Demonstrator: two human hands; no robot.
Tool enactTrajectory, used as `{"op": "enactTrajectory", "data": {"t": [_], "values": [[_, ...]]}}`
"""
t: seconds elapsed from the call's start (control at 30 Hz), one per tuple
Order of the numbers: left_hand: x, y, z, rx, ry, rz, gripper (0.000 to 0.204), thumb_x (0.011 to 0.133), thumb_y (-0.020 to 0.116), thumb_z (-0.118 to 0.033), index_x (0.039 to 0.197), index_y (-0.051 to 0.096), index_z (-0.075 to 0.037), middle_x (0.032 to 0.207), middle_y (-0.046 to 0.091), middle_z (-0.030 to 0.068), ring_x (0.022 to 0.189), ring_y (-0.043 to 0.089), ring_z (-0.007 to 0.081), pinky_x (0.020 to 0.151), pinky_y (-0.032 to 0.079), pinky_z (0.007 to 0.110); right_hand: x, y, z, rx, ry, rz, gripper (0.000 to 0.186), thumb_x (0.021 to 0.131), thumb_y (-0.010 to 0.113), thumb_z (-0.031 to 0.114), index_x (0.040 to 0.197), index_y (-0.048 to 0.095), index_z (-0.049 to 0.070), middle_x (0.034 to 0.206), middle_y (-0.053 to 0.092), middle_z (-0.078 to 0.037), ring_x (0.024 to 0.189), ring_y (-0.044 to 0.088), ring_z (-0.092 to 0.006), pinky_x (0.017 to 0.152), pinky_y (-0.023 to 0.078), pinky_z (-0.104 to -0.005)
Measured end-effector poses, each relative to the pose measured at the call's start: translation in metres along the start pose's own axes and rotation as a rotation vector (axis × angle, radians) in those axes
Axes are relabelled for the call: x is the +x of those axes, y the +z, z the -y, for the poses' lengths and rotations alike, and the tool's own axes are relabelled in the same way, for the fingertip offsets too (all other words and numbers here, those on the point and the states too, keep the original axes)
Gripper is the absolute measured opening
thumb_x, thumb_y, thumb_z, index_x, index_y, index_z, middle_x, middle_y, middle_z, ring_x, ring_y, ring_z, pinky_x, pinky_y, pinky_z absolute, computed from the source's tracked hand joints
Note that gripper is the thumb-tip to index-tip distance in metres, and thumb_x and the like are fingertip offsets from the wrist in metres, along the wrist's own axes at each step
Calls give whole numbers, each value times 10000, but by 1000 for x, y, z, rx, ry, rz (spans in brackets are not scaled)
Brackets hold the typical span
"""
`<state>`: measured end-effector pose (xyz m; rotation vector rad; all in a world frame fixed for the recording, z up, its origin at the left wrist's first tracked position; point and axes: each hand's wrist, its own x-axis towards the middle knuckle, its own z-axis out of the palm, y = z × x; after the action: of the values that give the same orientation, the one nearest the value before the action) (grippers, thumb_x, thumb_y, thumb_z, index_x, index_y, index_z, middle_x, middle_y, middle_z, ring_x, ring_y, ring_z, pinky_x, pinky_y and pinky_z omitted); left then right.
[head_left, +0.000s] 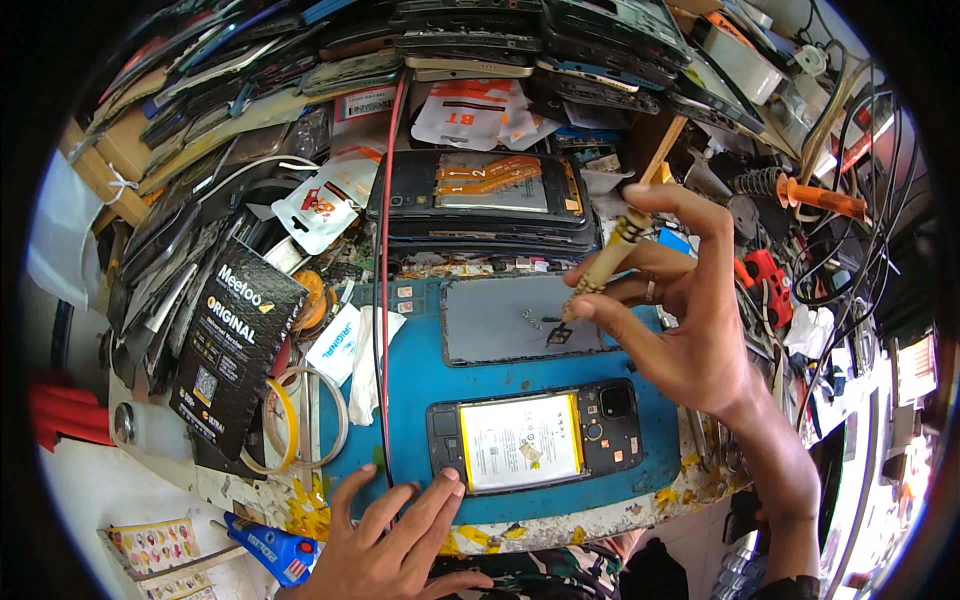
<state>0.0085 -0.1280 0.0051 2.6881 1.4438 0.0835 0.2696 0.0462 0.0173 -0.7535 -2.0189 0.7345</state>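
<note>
My right hand (700,320) holds a screwdriver with a worn beige handle (608,258), its index finger on the top end and thumb and other fingers round the handle. The screwdriver's lower end hangs over a grey flat panel (490,315). Several tiny screws (533,318) and a small dark piece (560,336) rest on that panel. Nearer me lies an opened phone (620,450) with a white, yellow-edged battery (520,440). My left hand (385,545) is open, fingers spread, its fingertips at the phone's lower left corner.
Phone and panel lie on a blue mat (400,400). A red cable (388,200) crosses the mat's left side. Tape rolls (283,425) and a black box (235,350) stand left. Stacked phones (480,215) crowd the back; red pliers (768,285) and cables lie right.
</note>
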Motion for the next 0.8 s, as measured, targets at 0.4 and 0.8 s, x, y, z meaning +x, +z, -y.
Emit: {"op": "enactTrajectory", "data": {"t": [0.4, 0.8], "values": [[16, -8, 2, -305, -240, -247, 643, 614, 876, -519, 1084, 742, -101, 950, 753, -4, 759, 617, 173, 1051, 391, 495, -8, -1, -17, 29, 24, -70, 689, 892, 643, -124, 1382, 198, 66, 1055, 651, -262, 992, 705, -280, 829, 612, -351], [64, 6, 3, -388, -151, -575, 372, 721, 890, -189, 1060, 750, -130, 880, 625, -48, 707, 556, 122, 772, 380, 371, -22, 12, 26, 626, 338, -114, 842, 902, 722, 46, 1428, 66, 89, 944, 671, -243, 819, 740, -337, 752, 647, -413]]}}
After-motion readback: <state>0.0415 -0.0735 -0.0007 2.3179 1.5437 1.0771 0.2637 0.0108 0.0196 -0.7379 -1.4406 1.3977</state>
